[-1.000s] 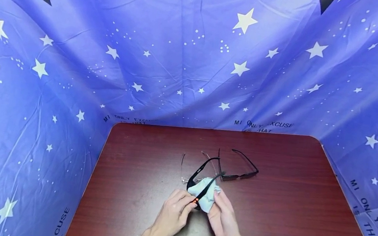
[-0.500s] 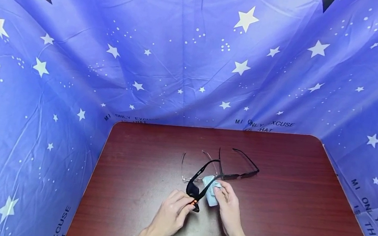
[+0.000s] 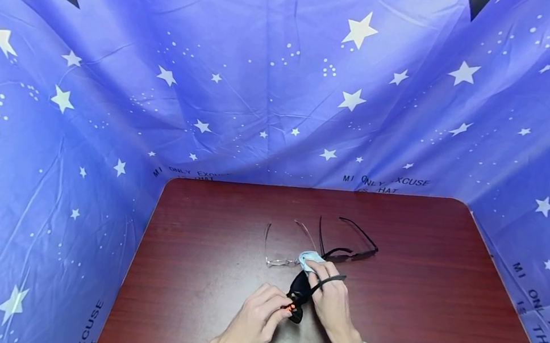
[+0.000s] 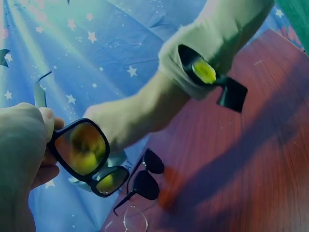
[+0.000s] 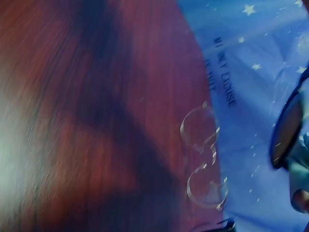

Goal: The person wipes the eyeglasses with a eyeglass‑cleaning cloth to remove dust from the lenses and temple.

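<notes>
My left hand (image 3: 254,320) pinches a pair of black sunglasses (image 3: 299,286) by one end of the front frame, beside an orange mark. In the left wrist view, the lenses of these sunglasses (image 4: 83,147) look amber and reflective. My right hand (image 3: 333,304) holds a light blue cloth (image 3: 311,259) bunched at its fingertips, by the far lens. One temple arm of the sunglasses crosses in front of the right fingers. Whether the cloth touches the lens is hidden. At the right edge of the right wrist view, part of the cloth (image 5: 299,166) shows beside a dark lens.
Clear wire-rimmed glasses (image 3: 276,262) lie on the reddish-brown table (image 3: 206,226) just beyond the hands. To their right rests a second pair of black sunglasses (image 3: 362,255), temples unfolded. A blue curtain with stars (image 3: 266,79) surrounds the table's back and sides.
The cloth was against the sunglasses, came away to the right, and is now bunched farther forward by the far lens. The sunglasses have turned and shifted right in the left hand.
</notes>
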Demonstrator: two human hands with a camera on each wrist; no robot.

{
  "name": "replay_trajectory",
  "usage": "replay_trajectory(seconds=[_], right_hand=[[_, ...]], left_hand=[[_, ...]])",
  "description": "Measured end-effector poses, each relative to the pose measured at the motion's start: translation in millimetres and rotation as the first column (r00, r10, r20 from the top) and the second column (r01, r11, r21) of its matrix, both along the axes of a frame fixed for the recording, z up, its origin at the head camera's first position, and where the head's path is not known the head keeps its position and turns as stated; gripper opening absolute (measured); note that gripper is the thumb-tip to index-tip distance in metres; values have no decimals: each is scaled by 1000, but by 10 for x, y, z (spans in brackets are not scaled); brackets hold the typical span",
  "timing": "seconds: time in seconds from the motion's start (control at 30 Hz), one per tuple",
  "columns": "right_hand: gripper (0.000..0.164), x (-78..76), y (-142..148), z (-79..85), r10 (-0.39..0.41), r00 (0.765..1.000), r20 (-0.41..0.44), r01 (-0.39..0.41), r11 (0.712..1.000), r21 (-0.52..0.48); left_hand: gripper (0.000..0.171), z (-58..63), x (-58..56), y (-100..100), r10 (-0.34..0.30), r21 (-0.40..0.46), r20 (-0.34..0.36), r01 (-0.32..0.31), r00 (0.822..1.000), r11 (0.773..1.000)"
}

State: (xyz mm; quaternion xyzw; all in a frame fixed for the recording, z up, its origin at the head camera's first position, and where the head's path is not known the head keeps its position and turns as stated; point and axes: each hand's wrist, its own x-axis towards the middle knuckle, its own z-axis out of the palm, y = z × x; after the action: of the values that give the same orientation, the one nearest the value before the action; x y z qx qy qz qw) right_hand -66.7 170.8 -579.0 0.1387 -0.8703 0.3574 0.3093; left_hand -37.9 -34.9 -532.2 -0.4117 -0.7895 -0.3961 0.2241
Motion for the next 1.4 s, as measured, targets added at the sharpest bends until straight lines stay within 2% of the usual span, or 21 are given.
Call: replay_trajectory(seconds=[0.13,0.4,0.6,0.73,0.8,0.97,1.1,1.23,1.4], right_hand=[[31,-18,73,-58,-28,999,-47,31,997,77],[32,-37,132,-115,10,999,-53,-2,989,151],[34,-39,146,-143,7,998,-60,3,985,174],[36,-54,204,-129,-43,996,-77,54,986,155],[38,-75,256,-116,-78,990,-118,93,987,129],[40,-135,390,-70,-181,955,-236,201,978,63],[37,-161,422,-54,-234,936,-262,251,968,31],[36,-140,354,-88,-207,951,-231,223,974,44],[36,-42,206,-168,-120,982,-147,139,982,128]], left_hand=[[11,23,11,15,-9,14,-3,9,1000,1000],[11,26,0,-1,-16,51,-2,16,1000,999],[12,21,-17,2,-39,59,-2,39,999,997],[14,17,-12,16,-48,27,-4,48,999,998],[15,15,-8,19,-45,15,-7,45,999,999],[17,8,3,18,-38,15,-9,38,999,999],[16,4,11,28,-42,21,-14,42,999,999],[14,2,14,32,-44,22,-17,44,999,999],[14,2,9,27,-40,19,-13,40,999,999]])
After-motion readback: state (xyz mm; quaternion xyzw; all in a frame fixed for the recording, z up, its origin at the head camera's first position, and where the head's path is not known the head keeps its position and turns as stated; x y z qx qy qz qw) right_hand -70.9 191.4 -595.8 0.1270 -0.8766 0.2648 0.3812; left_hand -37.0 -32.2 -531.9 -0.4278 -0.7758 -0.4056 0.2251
